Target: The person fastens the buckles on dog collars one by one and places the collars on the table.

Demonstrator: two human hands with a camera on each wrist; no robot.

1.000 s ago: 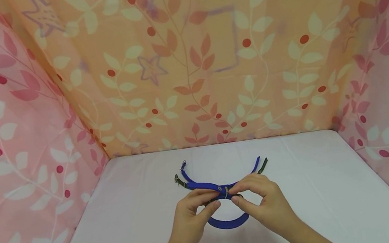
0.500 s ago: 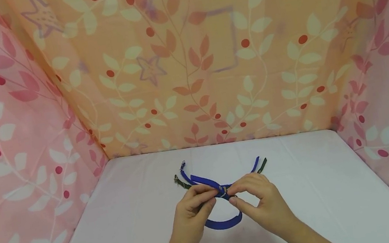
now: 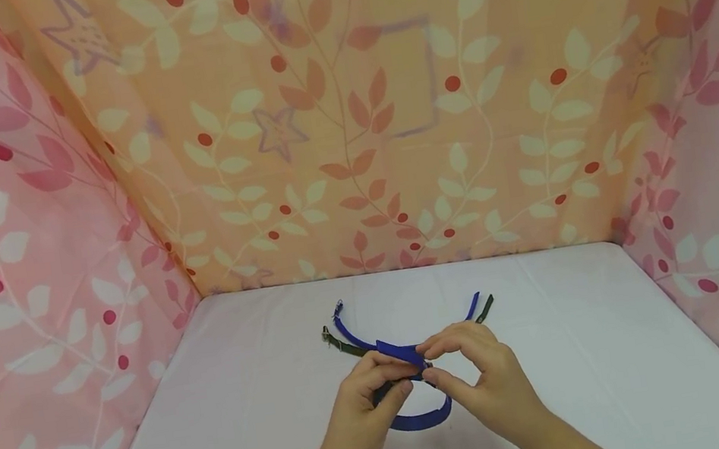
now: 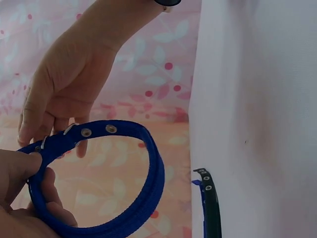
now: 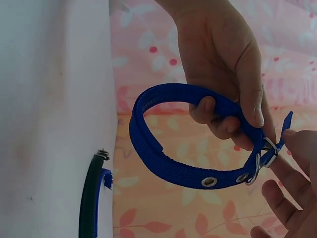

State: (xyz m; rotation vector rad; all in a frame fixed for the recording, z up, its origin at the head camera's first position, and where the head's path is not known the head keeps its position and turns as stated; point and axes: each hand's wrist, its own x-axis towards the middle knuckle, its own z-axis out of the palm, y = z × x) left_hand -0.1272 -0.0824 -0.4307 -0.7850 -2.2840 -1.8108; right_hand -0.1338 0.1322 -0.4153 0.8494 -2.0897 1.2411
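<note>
A blue dog collar (image 5: 183,181) with metal eyelets, a D-ring and a buckle (image 5: 269,148) forms a loop above the table. My left hand (image 3: 366,400) grips it beside the buckle; in the right wrist view its fingers curl round the band. My right hand (image 3: 491,375) is at the buckle, thumb and forefinger close on either side. In the right wrist view its thumb touches the pointed strap end (image 5: 288,121), while its other fingers are spread. Behind the hands, another blue collar (image 3: 347,331) and a dark green collar (image 3: 343,345) lie on the table, their middles partly hidden.
The white-covered table (image 3: 222,428) extends around the hands. A patterned orange curtain (image 3: 348,142) stands at its back edge. Pink patterned curtains (image 3: 47,261) close off the left and right sides.
The held collar has shifted and turned a little between the hands, its flap now further right and lower. My left hand has moved slightly right. The collars on the table have stayed put.
</note>
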